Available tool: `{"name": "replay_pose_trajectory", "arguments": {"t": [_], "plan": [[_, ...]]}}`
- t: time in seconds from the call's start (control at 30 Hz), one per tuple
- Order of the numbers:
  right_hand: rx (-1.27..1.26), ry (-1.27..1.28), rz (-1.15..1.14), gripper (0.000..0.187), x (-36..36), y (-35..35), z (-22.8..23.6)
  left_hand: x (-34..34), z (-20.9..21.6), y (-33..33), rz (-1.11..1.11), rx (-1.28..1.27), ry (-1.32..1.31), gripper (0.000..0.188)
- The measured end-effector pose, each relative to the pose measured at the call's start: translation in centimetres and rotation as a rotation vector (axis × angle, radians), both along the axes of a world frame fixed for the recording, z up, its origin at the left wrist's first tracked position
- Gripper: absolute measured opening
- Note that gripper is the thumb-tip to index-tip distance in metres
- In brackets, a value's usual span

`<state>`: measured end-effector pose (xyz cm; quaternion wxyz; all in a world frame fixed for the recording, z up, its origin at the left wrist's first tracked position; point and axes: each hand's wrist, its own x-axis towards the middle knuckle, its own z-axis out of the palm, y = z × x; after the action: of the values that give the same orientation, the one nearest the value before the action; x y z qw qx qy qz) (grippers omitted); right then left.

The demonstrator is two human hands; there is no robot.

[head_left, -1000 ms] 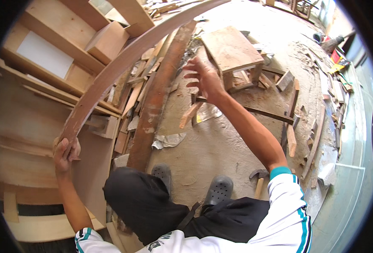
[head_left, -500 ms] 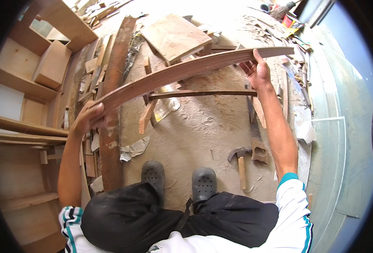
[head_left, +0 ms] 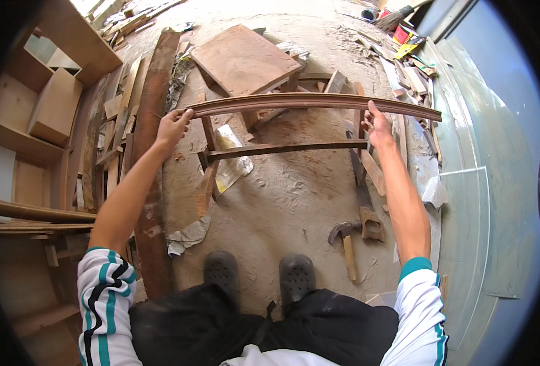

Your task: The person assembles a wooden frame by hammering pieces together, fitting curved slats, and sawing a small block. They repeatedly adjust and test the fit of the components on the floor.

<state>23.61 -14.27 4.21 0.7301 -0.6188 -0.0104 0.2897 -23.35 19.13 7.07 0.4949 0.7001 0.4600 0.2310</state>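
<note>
A long brown strip of wood moulding (head_left: 282, 102), grooved along its length, is held level in front of me. My left hand (head_left: 172, 130) pinches its left end between thumb and fingers. Farther in from the other end, my right hand (head_left: 377, 127) grips it, and the strip's tip sticks out past that hand. Just below the strip stands a small wooden frame (head_left: 288, 147) with legs and a dark crossbar. Whether the strip touches the frame's uprights, I cannot tell.
A square-topped wooden stool (head_left: 245, 60) stands beyond the strip. On the floor near my right foot lie a claw hammer (head_left: 350, 259) and a holed wood block (head_left: 372, 224). A thick plank (head_left: 151, 201) and cabinets (head_left: 32, 131) line the left; glass sheets (head_left: 465, 226) lie at right.
The moulding strip has gone from slanting up to the right to nearly level. My left hand has moved up and to the right with its end; my right hand has dropped slightly.
</note>
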Motion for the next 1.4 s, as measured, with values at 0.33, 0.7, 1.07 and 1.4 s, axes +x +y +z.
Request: {"name": "replay_pose_trajectory", "arguments": {"t": [0.33,0.7,1.07,1.4], "plan": [[-0.029,-0.149,0.075,0.06,1.6,3.4,0.7,1.3,-4.0,2.2,0.03,0.12,-0.299,0.02],[0.023,-0.142,0.088,0.062,2.7,5.1,-2.2,3.6,-3.3,2.2,0.114,-0.183,-0.438,0.042],[-0.091,-0.294,0.133,0.061,5.9,4.6,-3.5,4.7,-4.4,0.3,0.149,-0.455,-0.329,0.057],[-0.145,-0.168,0.165,0.037,-1.8,1.5,-0.4,-0.3,-2.5,-3.2,0.146,-0.559,-0.297,0.054]]}}
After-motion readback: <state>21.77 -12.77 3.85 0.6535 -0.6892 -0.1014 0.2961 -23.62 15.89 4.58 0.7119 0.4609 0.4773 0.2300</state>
